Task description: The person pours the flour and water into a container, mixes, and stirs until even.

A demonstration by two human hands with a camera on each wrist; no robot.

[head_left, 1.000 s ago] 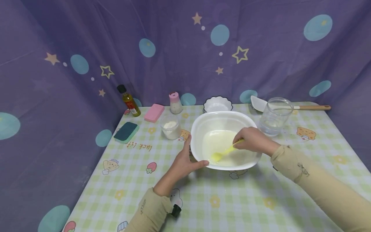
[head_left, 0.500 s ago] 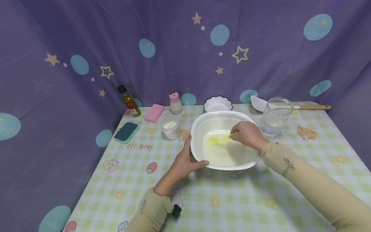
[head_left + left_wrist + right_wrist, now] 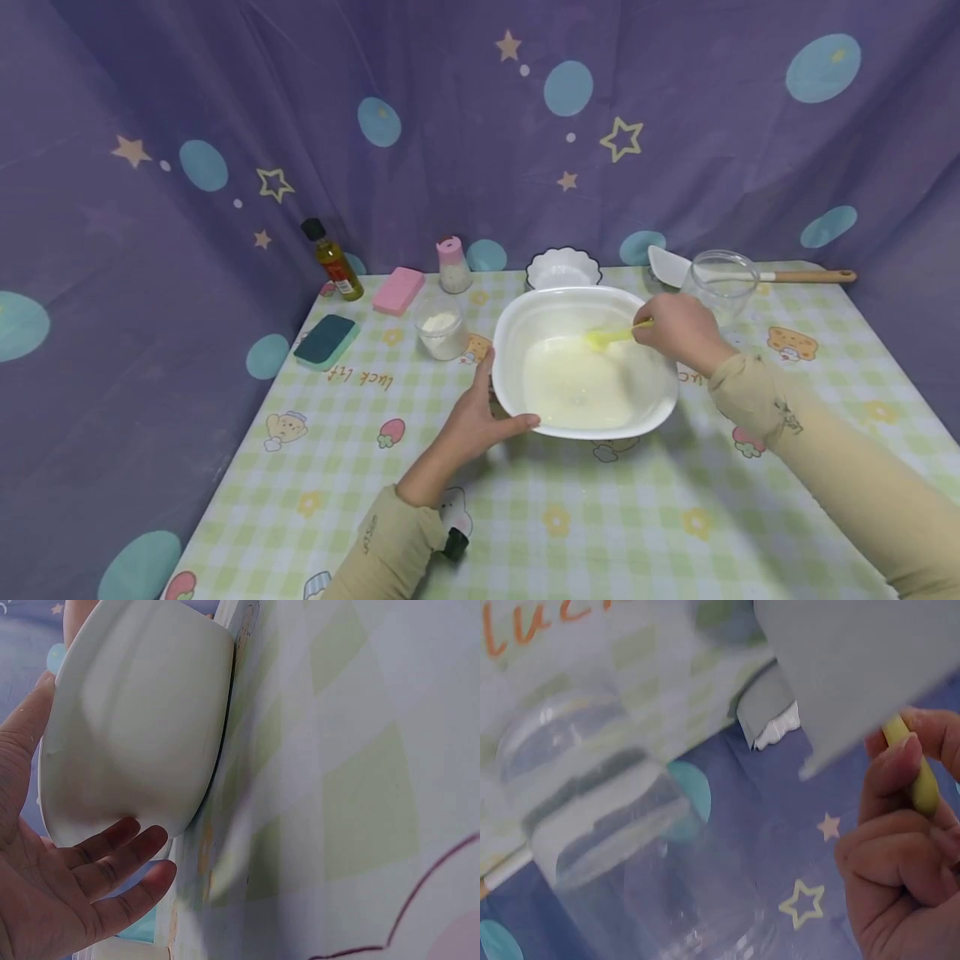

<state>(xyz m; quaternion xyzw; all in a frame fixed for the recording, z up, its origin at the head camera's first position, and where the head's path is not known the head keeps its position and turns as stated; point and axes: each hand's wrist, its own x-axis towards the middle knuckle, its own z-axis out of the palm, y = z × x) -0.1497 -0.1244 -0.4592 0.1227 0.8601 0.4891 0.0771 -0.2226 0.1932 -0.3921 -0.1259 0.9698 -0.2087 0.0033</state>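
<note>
Your right hand (image 3: 678,332) pinches the yellow spatula (image 3: 609,337), fingers curled round its handle, with the blade at the far side of the white bowl (image 3: 517,329). The bowl sits mid-surface, on the checked cloth (image 3: 570,525). Your left hand (image 3: 474,421) steadies the bowl's near-left rim, thumb along the edge and fingers spread against the outer wall, as the left wrist view shows.

Judging by the pale, milky liquid (image 3: 573,387) pooled in the bottom, the mixing looks well under way: the liquid seems thin and fairly even, with no obvious dry lumps, though the blur makes it hard to be sure. The small cup (image 3: 441,327) of white powder beside the bowl is partly full, so there may be more to add.

The bowl is smooth, glossy plastic, rounded-square with a flared rim. The spatula looks like soft silicone. The glass jar (image 3: 722,283) behind your right hand is clear and looks nearly empty.
</note>
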